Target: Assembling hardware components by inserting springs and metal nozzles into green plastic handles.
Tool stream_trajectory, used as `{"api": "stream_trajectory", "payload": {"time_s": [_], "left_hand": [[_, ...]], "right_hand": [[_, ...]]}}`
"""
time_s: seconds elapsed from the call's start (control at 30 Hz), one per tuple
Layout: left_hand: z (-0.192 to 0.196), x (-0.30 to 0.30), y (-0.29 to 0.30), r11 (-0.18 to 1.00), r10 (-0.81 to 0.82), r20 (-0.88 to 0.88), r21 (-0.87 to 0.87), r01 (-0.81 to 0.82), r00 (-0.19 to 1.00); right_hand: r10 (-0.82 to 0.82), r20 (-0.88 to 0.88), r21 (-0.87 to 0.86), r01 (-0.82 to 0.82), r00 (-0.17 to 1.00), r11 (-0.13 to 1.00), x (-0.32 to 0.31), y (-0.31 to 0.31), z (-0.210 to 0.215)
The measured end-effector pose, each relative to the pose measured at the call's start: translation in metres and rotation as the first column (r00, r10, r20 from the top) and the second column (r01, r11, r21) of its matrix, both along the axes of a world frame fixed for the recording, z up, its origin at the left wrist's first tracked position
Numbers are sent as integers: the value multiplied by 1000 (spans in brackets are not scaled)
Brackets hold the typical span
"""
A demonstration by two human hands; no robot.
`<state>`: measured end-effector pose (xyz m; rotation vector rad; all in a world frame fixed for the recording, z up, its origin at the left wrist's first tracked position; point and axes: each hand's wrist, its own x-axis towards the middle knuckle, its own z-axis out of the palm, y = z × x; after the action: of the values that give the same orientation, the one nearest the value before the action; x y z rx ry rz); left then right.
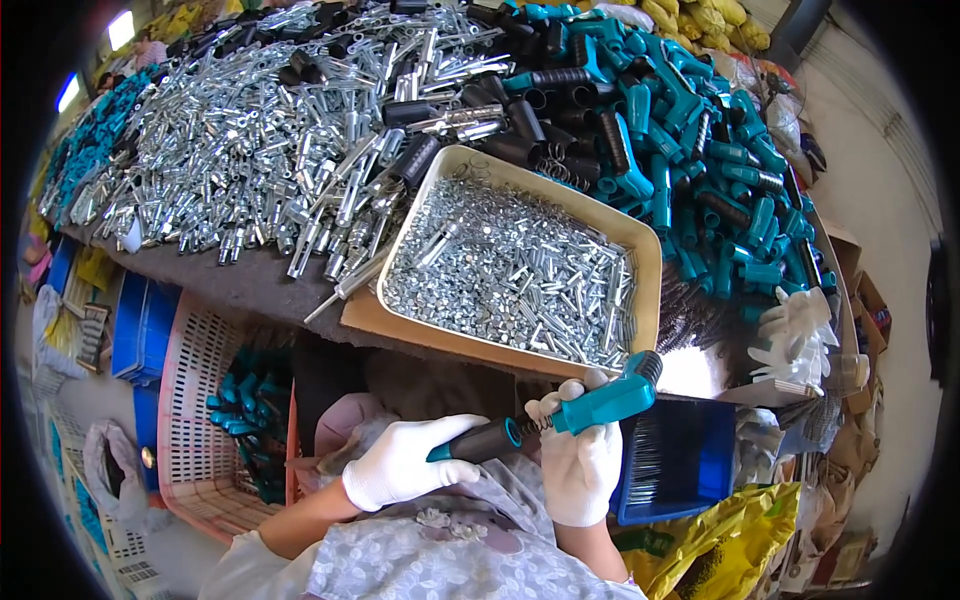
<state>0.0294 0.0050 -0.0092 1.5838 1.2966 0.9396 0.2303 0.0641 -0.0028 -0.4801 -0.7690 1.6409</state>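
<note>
Grey-covered workbench (235,288) piled with metal parts (260,150), and gloved left hand (400,465) clasps a black tube (485,440), right hand (582,470) pinches a teal angled handle (610,400), coil spring (533,425) between, beside the cream tray (648,285).

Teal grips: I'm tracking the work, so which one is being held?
The teal grip in the right hand, with a spring between it and the black sleeve in the left hand; others lie on the bench or in the pink crate.
</note>
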Motion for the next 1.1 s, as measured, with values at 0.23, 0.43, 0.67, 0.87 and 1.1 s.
{"api": "stream_trajectory", "payload": {"time_s": [0.23, 0.43, 0.67, 0.87, 1.1], "left_hand": [[0, -9, -9, 998, 13, -82, 70, -7, 997], [-1, -24, -11, 998, 15, -26, 63, -14, 1000], [-16, -42, -13, 988, -127, -47, 85, 131, 991], [-9, -50, -20, 975, -95, -232, 175, 138, 968], [-17, -70, -19, 975, -221, -250, -62, 212, 943]], "right_hand": [[138, 61, -25, -137, 989, 990, -15, -1, -4], [-59, 863, 246, -315, 502, 917, 10, 0, 25], [-817, 516, 843, -326, 259, 428, 31, 22, 55], [524, 785, -175, -692, 331, 700, 35, 33, 9], [-445, 868, 462, -687, 220, 561, -2, -2, 5]]}}
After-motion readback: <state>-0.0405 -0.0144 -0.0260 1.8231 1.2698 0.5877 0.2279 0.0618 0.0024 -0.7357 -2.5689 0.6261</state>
